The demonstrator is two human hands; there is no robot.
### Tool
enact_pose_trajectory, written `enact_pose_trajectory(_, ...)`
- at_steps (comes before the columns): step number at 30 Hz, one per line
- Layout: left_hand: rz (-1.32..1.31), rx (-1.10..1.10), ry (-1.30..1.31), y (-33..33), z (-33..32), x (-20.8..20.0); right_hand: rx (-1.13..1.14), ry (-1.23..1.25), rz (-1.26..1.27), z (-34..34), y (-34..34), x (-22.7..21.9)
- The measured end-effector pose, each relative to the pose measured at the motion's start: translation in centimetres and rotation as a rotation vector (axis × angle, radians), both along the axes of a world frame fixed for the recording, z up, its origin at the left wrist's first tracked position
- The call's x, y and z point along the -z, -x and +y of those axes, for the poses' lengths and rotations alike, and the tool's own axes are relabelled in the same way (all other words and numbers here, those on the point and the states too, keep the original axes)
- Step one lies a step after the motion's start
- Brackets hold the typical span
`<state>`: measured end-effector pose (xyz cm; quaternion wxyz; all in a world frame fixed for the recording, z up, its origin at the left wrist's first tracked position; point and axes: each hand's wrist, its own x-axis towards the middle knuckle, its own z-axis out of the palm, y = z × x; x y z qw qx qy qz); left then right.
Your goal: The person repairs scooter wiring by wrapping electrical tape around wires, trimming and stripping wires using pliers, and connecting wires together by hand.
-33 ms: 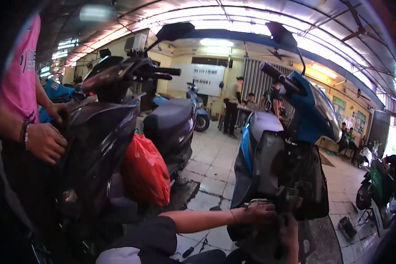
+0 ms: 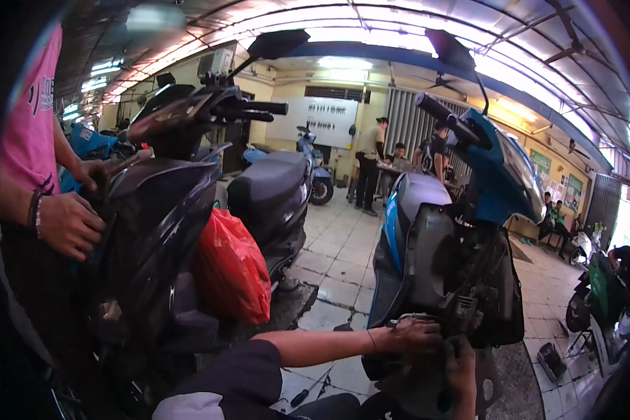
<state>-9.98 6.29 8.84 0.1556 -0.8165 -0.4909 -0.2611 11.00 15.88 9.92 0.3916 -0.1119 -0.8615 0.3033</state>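
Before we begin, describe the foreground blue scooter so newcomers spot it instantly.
Across the tiled floor, right of the red plastic bag, stands the blue scooter. The left hand and right hand are at its lower front. Its blue handlebar cowl, with exposed parts beneath, sets it apart from the dark scooter.

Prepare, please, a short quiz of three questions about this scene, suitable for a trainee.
1. True or false: the wearer's left hand and right hand are both low down at the front of the blue scooter.

2. Multiple choice: what colour is the plastic bag beside the dark scooter?
a) green
b) red
c) white

3. Fill the gap: the shirt at the picture's left edge is ____.

Key: 1. True. 2. b. 3. Pink.
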Motion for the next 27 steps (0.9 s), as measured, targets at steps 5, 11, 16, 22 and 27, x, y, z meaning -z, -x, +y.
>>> enact_pose_trajectory(5, 0.167, 0.101, -0.133, -0.4, -0.2, -1.3, 0.036, 0.052, -0.066, -1.3, 0.3, 0.0)
enact_pose_trajectory(11, -0.438, -0.056, 0.303, -1.4, 0.7, -1.5, 0.170, -0.300, -0.097, -2.0, 0.5, 0.5)
enact_pose_trajectory(16, -0.567, 0.094, -0.002, -1.1, 0.6, -0.2, 0.199, -0.251, -0.034, -2.8, 0.8, -0.4)
enact_pose_trajectory(22, -0.142, 0.289, -0.186, 1.8, 1.6, 0.7, 0.264, -0.238, -0.080, -3.3, 1.1, -1.6)
enact_pose_trajectory(27, 0.065, 0.199, -0.192, 1.9, 2.0, 0.9, 0.346, -0.236, -0.162, -4.0, 1.4, -1.5)
